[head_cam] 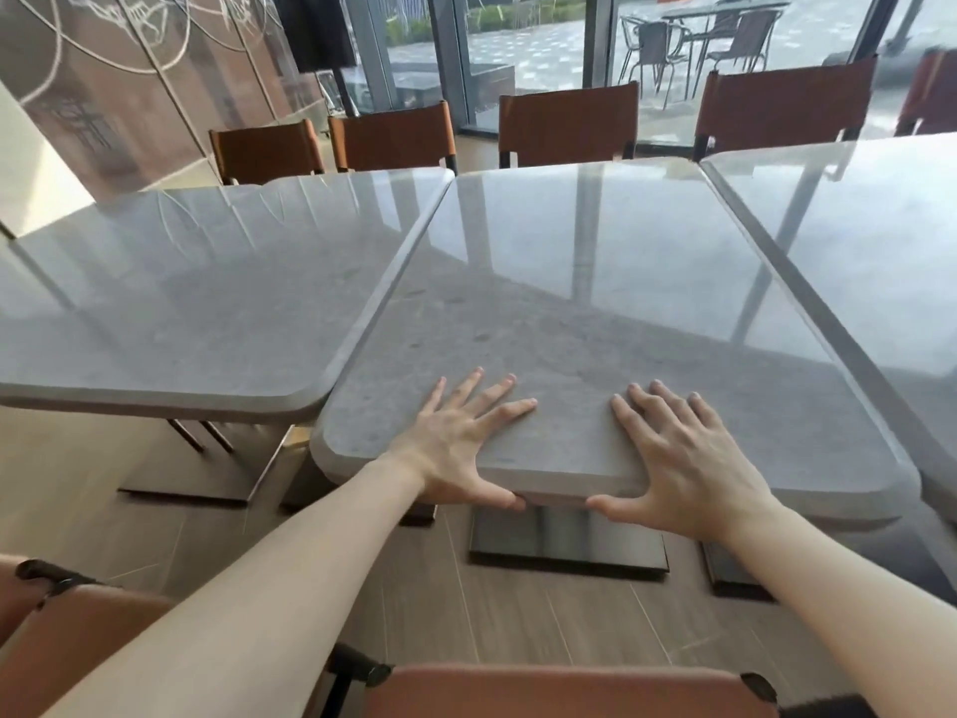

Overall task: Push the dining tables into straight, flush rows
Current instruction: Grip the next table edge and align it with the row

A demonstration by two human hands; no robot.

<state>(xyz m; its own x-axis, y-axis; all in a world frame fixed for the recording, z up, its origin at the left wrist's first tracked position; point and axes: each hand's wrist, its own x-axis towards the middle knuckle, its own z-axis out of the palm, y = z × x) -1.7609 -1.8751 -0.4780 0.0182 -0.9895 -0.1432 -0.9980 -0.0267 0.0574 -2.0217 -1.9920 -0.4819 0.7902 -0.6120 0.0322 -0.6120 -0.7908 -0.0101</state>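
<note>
**Hands flat on the middle table**

Both hands lay spread: left hand point(461, 437) and right hand point(683, 458) pressed fingers-straight on the grey stone-look square middle table point(595, 282), thumbs under its near edge. It sat nearer than the matching left table point(181, 298), alongside the right table point(870, 241). Brown leather chairs point(567, 124) lined the glass wall over the wooden floor point(414, 588).
</note>
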